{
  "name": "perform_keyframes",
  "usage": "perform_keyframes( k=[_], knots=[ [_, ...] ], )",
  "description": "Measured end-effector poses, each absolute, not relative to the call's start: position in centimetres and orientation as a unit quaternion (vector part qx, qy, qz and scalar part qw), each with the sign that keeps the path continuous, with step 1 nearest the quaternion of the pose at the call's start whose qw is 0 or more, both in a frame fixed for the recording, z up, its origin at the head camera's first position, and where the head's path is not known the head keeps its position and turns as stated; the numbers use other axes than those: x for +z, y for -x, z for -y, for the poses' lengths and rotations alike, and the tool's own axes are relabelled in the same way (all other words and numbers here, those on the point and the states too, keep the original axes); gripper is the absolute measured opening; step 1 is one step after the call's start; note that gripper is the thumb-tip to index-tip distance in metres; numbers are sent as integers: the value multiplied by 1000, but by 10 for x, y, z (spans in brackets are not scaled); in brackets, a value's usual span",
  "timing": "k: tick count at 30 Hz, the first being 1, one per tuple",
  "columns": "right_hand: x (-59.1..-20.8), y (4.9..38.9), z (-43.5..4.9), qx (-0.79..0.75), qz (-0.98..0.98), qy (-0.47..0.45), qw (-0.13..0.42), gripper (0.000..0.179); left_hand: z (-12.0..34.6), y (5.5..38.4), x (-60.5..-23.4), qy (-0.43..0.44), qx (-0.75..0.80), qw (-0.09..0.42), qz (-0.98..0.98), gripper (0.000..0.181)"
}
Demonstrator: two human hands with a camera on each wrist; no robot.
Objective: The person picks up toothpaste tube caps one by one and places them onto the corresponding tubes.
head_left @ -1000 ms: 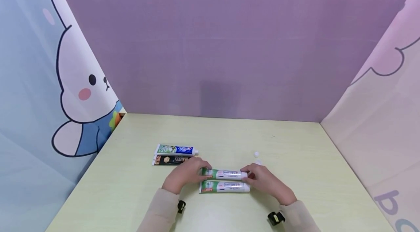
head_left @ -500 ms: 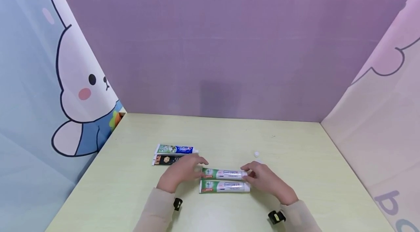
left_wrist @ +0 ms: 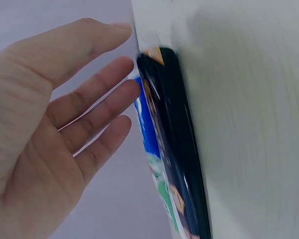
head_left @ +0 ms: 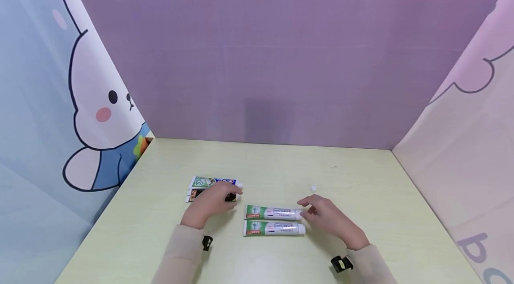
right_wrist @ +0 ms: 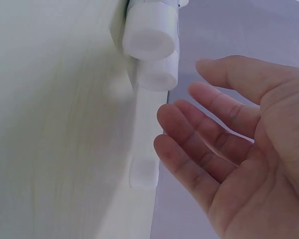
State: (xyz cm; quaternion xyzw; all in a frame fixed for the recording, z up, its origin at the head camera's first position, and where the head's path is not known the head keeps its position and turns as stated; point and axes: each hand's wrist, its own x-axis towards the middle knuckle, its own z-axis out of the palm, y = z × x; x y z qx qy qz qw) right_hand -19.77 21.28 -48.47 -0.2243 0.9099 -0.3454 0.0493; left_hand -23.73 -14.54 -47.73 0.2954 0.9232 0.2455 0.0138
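Note:
Side by side at the middle of the table lie two green-and-white toothpaste tubes, the farther tube (head_left: 273,213) and the nearer tube (head_left: 275,228). My right hand (head_left: 329,218) hovers at the farther tube's cap end, its fingers loosely bent around nothing. In the right wrist view the white caps (right_wrist: 149,35) stand apart from those fingers. Over the black toothpaste tube (left_wrist: 169,124) reaches my left hand (head_left: 211,202), covering much of it in the head view. Its fingers are relaxed beside that tube, holding nothing. Beyond it lies a blue-and-green toothpaste tube (head_left: 205,181).
A small white cap (head_left: 314,188) rests on the table (head_left: 361,172) past my right hand. A purple panel (head_left: 273,52) rises behind the table. Printed cloths hang at both sides, the left cloth (head_left: 32,141) bearing a cartoon rabbit.
My left hand has let go of the farther green-and-white tube and moved left to the black tube. My right hand has released the cap end and drawn slightly back. The tubes barely shift.

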Motion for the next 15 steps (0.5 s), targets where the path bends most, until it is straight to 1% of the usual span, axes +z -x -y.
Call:
perform_keyframes(
  k=[1, 3, 9, 15],
  knots=[
    [-484, 198, -214, -347, -909, 225, 47, 28, 148, 239, -478, -298, 249, 11, -921, 23],
    [-484, 198, -216, -348, -909, 226, 42, 28, 153, 241, -479, -288, 250, 7, -925, 24],
    [-484, 197, -221, -352, -906, 231, 28, 28, 168, 245, -481, -249, 229, 15, -941, 30],
    [-484, 197, -224, -357, -907, 221, 31, 27, 177, 248, -482, -230, 222, 18, -947, 27]
  ],
)
